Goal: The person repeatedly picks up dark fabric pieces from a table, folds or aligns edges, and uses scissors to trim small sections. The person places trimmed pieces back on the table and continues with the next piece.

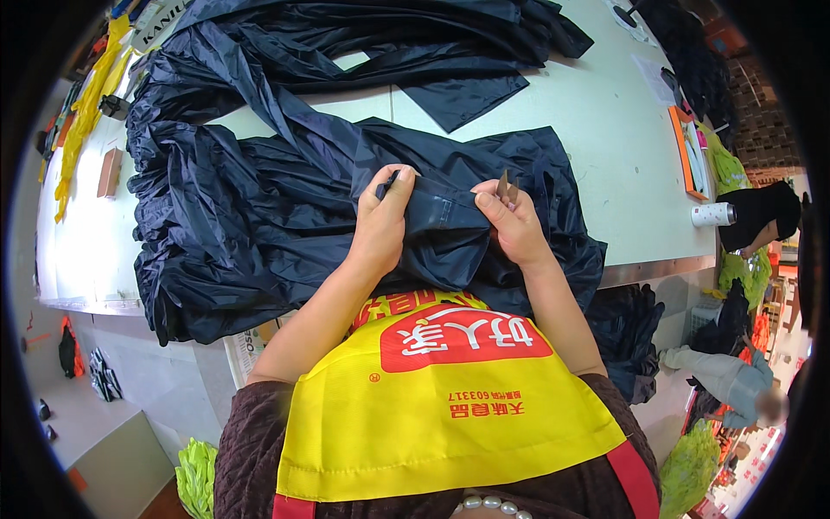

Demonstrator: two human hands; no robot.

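Note:
A dark navy garment [320, 186] of thin shiny fabric lies bunched over the table's near side. My left hand [382, 221] is closed on a fold of it, with some cloth bunched up at the thumb. My right hand [512, 223] pinches the same cloth a little to the right. Pointed metal blades, which look like thread snips [507, 184], stick up from the right hand's fingers. Between both hands the fabric is stretched fairly flat, showing a small pale stitched rectangle [444, 210].
More navy fabric [415, 43] is heaped across the far side of the white table [605, 147]. A brown block [109, 173] and yellow strips [84, 121] lie at left. At right are an orange tray [686, 151] and a white cup [712, 214]. Another person [722, 381] is farther right.

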